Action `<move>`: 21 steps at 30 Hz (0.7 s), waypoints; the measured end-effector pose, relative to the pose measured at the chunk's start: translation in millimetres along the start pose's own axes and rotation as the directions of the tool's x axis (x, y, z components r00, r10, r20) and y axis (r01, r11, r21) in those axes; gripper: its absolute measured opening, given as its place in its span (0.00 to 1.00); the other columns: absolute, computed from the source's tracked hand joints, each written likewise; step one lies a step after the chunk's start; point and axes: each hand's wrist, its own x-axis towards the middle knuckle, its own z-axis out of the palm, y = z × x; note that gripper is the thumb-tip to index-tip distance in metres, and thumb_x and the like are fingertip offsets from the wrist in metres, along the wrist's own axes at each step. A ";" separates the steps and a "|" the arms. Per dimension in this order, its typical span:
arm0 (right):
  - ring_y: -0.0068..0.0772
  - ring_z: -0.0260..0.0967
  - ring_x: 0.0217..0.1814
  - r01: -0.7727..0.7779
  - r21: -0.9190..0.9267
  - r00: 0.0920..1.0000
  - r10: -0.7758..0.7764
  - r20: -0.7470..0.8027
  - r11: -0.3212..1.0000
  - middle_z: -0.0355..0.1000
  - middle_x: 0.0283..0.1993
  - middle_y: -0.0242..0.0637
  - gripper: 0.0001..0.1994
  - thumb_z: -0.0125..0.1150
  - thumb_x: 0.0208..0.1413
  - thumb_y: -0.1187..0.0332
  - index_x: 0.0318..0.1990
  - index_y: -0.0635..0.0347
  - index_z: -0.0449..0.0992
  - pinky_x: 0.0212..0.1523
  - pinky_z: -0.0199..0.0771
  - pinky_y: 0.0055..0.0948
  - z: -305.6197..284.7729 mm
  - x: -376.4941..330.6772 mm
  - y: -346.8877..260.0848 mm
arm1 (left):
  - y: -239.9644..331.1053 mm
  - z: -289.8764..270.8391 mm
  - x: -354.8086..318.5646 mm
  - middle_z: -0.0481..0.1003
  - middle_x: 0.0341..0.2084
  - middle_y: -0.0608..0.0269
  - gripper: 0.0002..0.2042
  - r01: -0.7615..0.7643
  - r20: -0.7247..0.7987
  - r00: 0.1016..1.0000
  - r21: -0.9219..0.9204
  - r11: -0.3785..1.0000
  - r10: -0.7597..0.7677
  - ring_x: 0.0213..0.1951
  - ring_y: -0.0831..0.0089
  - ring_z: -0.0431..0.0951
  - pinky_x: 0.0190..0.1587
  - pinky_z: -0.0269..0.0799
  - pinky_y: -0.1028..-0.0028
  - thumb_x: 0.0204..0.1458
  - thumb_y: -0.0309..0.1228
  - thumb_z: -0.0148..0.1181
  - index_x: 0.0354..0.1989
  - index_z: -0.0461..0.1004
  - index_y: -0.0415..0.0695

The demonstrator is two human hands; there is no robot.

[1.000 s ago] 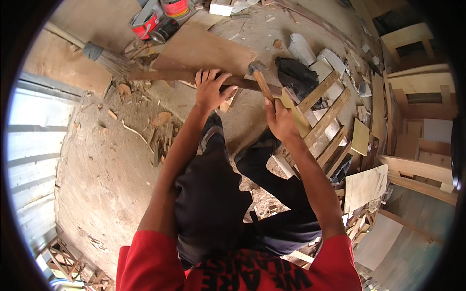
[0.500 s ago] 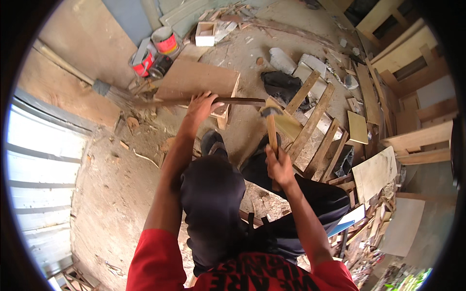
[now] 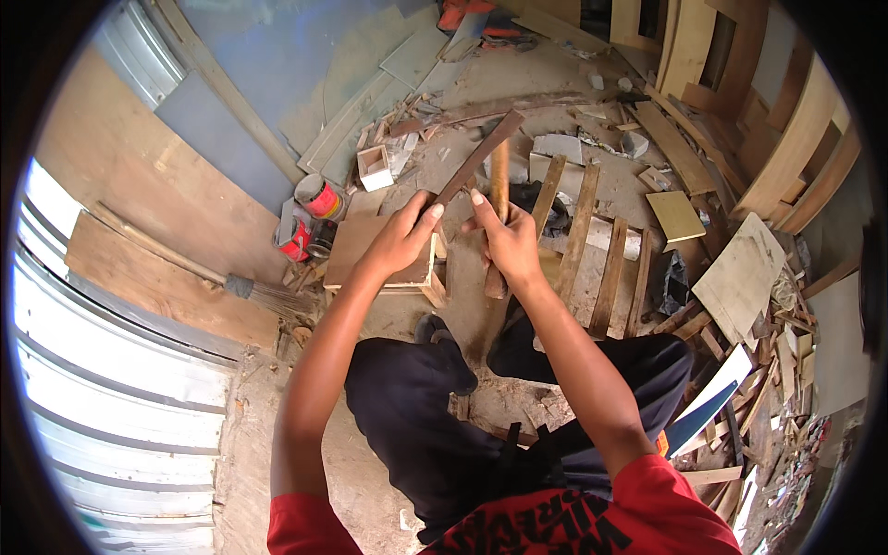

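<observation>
In my left hand (image 3: pixel 404 237) is a dark, narrow wooden strip (image 3: pixel 487 146), raised at a slant with its far end up and to the right. My fingers and thumb close round its near end. My right hand (image 3: pixel 511 242) grips a hammer by its wooden handle (image 3: pixel 499 180), held upright just beside the strip. The strip crosses the top of the handle, and I cannot make out the hammer head. The right thumb and fingertips are close to the strip's edge; whether they touch it is unclear. Below my left hand stands a low wooden box (image 3: pixel 356 248) with a brown top.
Paint cans (image 3: pixel 317 196) stand behind the box, near a small open wooden box (image 3: pixel 374 166). A slatted wooden frame (image 3: pixel 578 227) lies to the right, with scrap wood (image 3: pixel 786 342) beyond it. A broom (image 3: pixel 264 291) rests on the left by the corrugated metal wall (image 3: pixel 120 407).
The strip has been lifted off the box top and tilted upward in my left hand. My right hand has moved up and inward with the hammer, beside the strip. The view has shifted.
</observation>
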 end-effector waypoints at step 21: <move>0.18 0.58 0.12 0.139 0.135 0.988 -0.128 -0.086 0.981 0.70 0.22 0.34 0.11 0.55 0.67 0.64 0.37 0.63 0.69 0.12 0.60 0.23 -24.2 -46.8 -16.8 | 45.4 46.8 2.7 0.74 0.23 0.60 0.30 0.096 0.044 0.995 -0.061 0.994 -0.093 0.29 0.69 0.72 0.36 0.68 0.66 0.63 0.56 0.48 0.42 0.76 0.33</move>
